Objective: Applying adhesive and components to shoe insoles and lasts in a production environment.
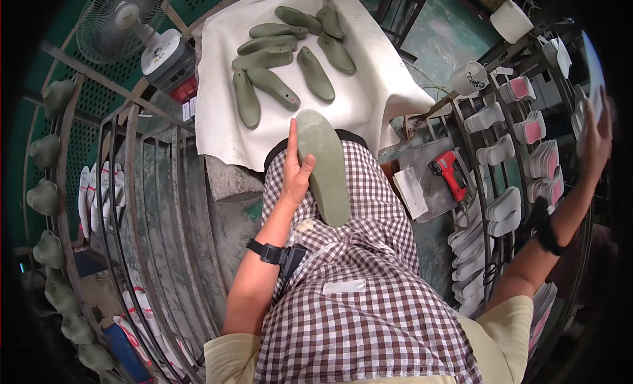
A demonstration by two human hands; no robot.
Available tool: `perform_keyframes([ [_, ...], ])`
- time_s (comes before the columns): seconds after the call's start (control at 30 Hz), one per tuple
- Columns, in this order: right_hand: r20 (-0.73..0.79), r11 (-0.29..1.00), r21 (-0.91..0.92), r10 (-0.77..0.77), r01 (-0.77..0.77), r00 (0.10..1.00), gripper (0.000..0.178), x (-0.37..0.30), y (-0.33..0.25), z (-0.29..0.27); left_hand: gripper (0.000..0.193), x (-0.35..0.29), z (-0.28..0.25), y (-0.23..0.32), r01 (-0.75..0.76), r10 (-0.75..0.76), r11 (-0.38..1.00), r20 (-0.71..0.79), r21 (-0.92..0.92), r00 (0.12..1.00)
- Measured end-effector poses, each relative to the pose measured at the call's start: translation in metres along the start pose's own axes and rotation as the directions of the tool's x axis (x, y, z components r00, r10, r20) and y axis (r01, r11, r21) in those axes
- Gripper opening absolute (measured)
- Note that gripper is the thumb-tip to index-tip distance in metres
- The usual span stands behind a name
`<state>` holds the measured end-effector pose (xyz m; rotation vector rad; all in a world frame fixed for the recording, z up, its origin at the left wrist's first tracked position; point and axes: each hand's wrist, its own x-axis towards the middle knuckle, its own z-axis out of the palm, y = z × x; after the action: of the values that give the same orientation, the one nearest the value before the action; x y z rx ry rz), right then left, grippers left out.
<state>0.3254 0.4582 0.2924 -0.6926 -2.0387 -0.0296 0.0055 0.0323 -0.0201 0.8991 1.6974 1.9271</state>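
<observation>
My left hand [297, 169] holds a green shoe last [324, 173] upright over my lap, sole side facing me. The index finger lies along its left edge and the thumb presses on its face. Far out at the right, my right hand [597, 136] is raised beside the rack, fingers stretched and apart. A pale bluish strip [593, 67] meets its fingertips; whether they touch it I cannot tell. In front of me, several more green shoe lasts [315, 75] lie on a white cloth [221, 136] over a work surface.
A rack [491, 216] at the right carries stacks of white and pink insoles [504, 202]. Near it lies a red handheld tool [450, 176] beside a white card [410, 192]. At the left stand a metal frame [135, 186], more lasts [43, 196] and a fan [125, 18].
</observation>
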Motion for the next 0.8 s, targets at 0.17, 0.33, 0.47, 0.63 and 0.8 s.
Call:
perform_keyframes([
  [0.17, 0.626, 0.792, 0.497, -0.045, -0.354, 0.778, 0.057, -0.236, -0.248, 0.144, 0.101, 0.008, 0.002, -0.01, -0.044, 0.047, 0.997, 0.047, -0.07, 0.998],
  [0.33, 0.689, 0.773, 0.484, -0.048, -0.41, 0.723, 0.068, -0.329, -0.303, 0.189, 0.09, 0.001, 0.002, -0.02, -0.072, 0.073, 0.996, 0.011, -0.046, 0.997],
  [0.47, 0.62, 0.733, 0.557, -0.055, -0.39, 0.782, 0.075, -0.351, -0.299, 0.198, 0.072, -0.003, 0.004, -0.025, -0.102, 0.107, 0.987, -0.029, 0.123, 0.994],
  [0.63, 0.63, 0.686, 0.562, 0.009, -0.463, 0.777, 0.074, -0.354, -0.308, 0.202, 0.048, 0.001, 0.006, -0.02, -0.179, 0.184, 0.968, -0.009, 0.174, 0.983],
  [0.8, 0.632, 0.699, 0.555, -0.002, -0.451, 0.775, 0.075, -0.347, -0.31, 0.202, 0.04, 0.001, 0.0, -0.016, -0.144, 0.139, 0.976, 0.043, 0.161, 0.989],
])
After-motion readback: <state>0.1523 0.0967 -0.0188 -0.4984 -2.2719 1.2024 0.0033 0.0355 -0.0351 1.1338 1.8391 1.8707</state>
